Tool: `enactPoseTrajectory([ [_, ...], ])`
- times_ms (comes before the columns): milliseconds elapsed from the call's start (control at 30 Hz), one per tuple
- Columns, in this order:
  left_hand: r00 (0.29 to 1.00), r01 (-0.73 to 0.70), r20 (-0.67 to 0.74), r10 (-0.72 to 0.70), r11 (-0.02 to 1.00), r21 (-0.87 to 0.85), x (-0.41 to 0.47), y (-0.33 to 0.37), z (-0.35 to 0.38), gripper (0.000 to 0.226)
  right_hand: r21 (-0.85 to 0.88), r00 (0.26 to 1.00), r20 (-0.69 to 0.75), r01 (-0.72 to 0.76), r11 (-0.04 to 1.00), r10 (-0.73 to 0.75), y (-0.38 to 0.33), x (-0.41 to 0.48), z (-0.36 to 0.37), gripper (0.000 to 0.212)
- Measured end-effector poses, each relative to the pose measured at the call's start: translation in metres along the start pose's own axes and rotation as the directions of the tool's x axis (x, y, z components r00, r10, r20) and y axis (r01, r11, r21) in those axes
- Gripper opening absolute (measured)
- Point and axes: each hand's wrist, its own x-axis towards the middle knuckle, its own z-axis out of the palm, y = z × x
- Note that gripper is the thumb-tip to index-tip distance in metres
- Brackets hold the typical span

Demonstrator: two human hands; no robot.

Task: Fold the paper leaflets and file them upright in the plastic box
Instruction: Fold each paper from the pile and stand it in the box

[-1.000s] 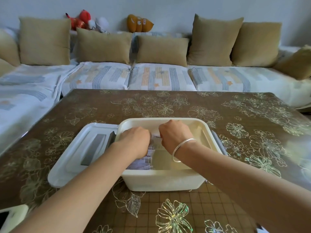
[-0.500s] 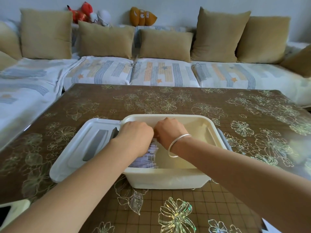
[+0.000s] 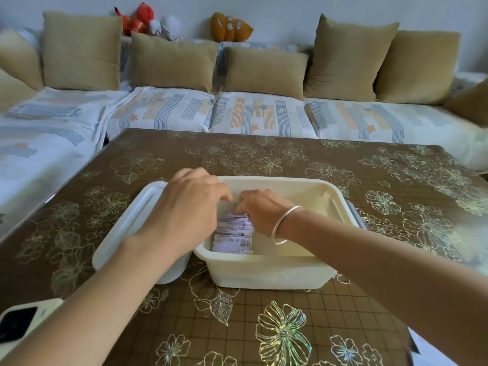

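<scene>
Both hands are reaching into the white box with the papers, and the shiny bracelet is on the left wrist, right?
Not quite. The head view shows the silver bracelet on the right wrist, behind the right hand, not the left. The rest holds: the left hand and the right hand both reach into the white box, at the folded leaflets.

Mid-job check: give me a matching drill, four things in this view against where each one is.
Things:
1. leaflets
2. lid
3. phone
4. bracelet

Places:
A. worn by the person
B. near left corner of the table
C. inside the box, left side
D. flat on the table, left of the box

Pairs: 1-C, 2-D, 3-B, 4-A
</scene>
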Motion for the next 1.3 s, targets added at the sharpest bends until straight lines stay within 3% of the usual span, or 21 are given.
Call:
enactPoseTrajectory([
  [133,0.994,-0.001,-0.105,-0.01,0.995,-0.102,-0.009,0.022,-0.001,0.037,0.019,0.983,-0.185,-0.009,1.0,0.012,-0.006,-0.024,-0.033,0.039],
  [267,0.986,-0.026,-0.167,-0.013,0.973,-0.229,-0.022,0.062,-0.002,0.034,0.34,0.889,-0.427,-0.01,0.94,0.164,-0.002,-0.093,-0.058,0.032],
  [367,0.972,-0.099,-0.234,0.026,0.947,-0.307,-0.035,0.103,0.002,0.032,0.515,0.801,-0.497,-0.039,0.856,0.335,0.007,-0.163,-0.059,0.03],
  [467,0.978,-0.133,-0.2,0.057,0.91,-0.393,-0.055,0.149,0.015,0.029,0.565,0.662,-0.544,-0.164,0.809,0.515,0.02,-0.234,-0.03,0.026],
  [533,0.993,-0.107,-0.086,0.075,0.878,-0.467,-0.077,0.184,0.034,0.027,0.49,0.56,-0.545,-0.391,0.779,0.624,0.025,-0.285,0.01,0.029],
  [567,0.997,-0.069,-0.014,0.072,0.866,-0.495,-0.088,0.196,0.044,0.027,0.411,0.551,-0.523,-0.506,0.758,0.651,0.023,-0.305,0.032,0.031],
  [633,0.995,-0.01,0.082,0.063,0.849,-0.528,-0.109,0.219,0.062,0.029,0.247,0.576,-0.464,-0.646,0.722,0.673,0.015,-0.339,0.069,0.033],
  [733,0.99,0.065,0.14,0.017,0.824,-0.563,-0.125,0.237,0.073,0.03,0.195,0.643,-0.422,-0.624,0.756,0.639,0.003,-0.362,0.098,0.026],
  [800,0.99,0.089,0.14,-0.011,0.818,-0.569,-0.13,0.238,0.072,0.03,0.195,0.684,-0.369,-0.604,0.772,0.629,-0.003,-0.36,0.104,0.042],
  [867,0.99,0.099,0.136,-0.027,0.825,-0.556,-0.135,0.232,0.07,0.029,0.201,0.721,-0.344,-0.569,0.797,0.601,-0.012,-0.35,0.103,0.051],
  [1033,0.992,0.108,0.104,-0.067,0.88,-0.463,-0.157,0.202,0.07,0.02,0.289,0.805,-0.363,-0.382,0.878,0.47,-0.049,-0.315,0.1,0.051],
  [1133,0.986,0.15,0.124,-0.11,0.909,-0.39,-0.169,0.183,0.073,0.032,0.336,0.855,-0.347,-0.269,0.903,0.384,-0.061,-0.299,0.091,0.049],
  [1200,0.983,0.15,0.157,-0.099,0.922,-0.357,-0.175,0.177,0.075,0.049,0.389,0.882,-0.232,-0.302,0.87,0.409,-0.054,-0.292,0.077,0.044],
  [1300,0.98,0.157,0.173,-0.1,0.921,-0.357,-0.179,0.177,0.078,0.055,0.235,0.858,-0.174,-0.44,0.867,0.483,-0.024,-0.283,0.058,0.029],
])
